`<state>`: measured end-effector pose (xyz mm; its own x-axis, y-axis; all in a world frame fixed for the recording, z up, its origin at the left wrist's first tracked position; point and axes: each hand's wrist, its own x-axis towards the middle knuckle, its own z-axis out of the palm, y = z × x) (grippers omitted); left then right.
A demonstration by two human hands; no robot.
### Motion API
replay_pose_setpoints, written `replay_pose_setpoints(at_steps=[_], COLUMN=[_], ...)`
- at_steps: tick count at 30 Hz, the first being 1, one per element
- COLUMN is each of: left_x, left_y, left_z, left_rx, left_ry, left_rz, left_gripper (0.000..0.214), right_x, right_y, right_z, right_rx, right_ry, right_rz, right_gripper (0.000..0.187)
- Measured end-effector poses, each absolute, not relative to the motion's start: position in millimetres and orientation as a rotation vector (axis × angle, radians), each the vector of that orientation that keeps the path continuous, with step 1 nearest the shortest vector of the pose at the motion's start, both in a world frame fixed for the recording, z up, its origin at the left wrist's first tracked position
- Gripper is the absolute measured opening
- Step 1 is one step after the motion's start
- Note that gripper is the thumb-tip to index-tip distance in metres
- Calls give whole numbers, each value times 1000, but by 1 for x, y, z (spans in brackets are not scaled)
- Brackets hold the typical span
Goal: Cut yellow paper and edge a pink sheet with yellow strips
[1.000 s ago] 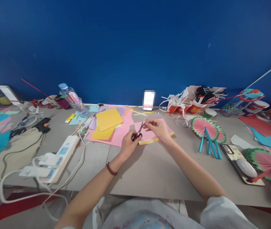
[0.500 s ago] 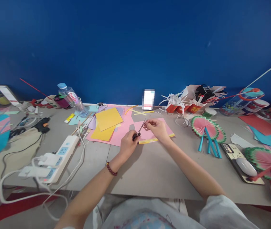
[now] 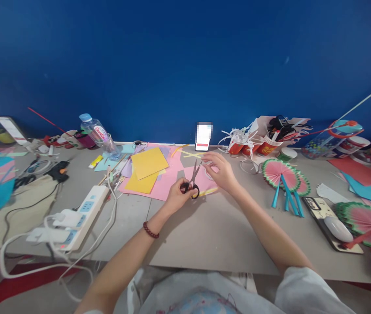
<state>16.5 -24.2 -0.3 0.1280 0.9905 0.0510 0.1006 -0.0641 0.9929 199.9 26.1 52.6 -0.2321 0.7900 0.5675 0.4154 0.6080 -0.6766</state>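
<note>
My left hand [image 3: 180, 194] is closed around the black handles of a pair of scissors [image 3: 194, 178]. The blades point away from me and stand a little apart. Just right of the blade tips is my right hand [image 3: 219, 172], its fingers bent and drawn together; what they hold, if anything, is too small to make out. A pale ring shows under these fingers. Beneath both hands lies a pink sheet [image 3: 189, 171] with a yellow strip [image 3: 209, 192] along its near edge, partly covered by the right hand.
Yellow sheets [image 3: 149, 163] lie on larger pink paper to the left, near a white power strip [image 3: 85, 218] with cables. A phone [image 3: 202, 136] stands against the blue wall. Paper cups [image 3: 267, 146], watermelon-patterned fans [image 3: 280, 174] and a mouse [image 3: 338, 229] are at the right.
The scissors have turned more upright and their blades have spread. My right hand has moved slightly up and right, away from the tips. The yellow-edged sheet's right end has shifted left.
</note>
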Motion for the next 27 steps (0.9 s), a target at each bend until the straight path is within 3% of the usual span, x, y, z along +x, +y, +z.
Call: replay_pose_setpoints(at_steps=[3, 15, 27], left_x=[15, 12, 10], left_y=[-24, -24, -24], left_z=[-1, 4, 4], left_rx=[1419, 1552, 1585], left_ry=[1158, 1199, 1215], left_rz=[1077, 979, 929], left_gripper=[25, 22, 22], right_x=[211, 223, 226], right_y=[30, 34, 31], right_z=[58, 61, 65], right_rx=[-913, -950, -1030], right_ry=[-2077, -2341, -2401], right_rz=[275, 76, 118], right_gripper=[16, 17, 21])
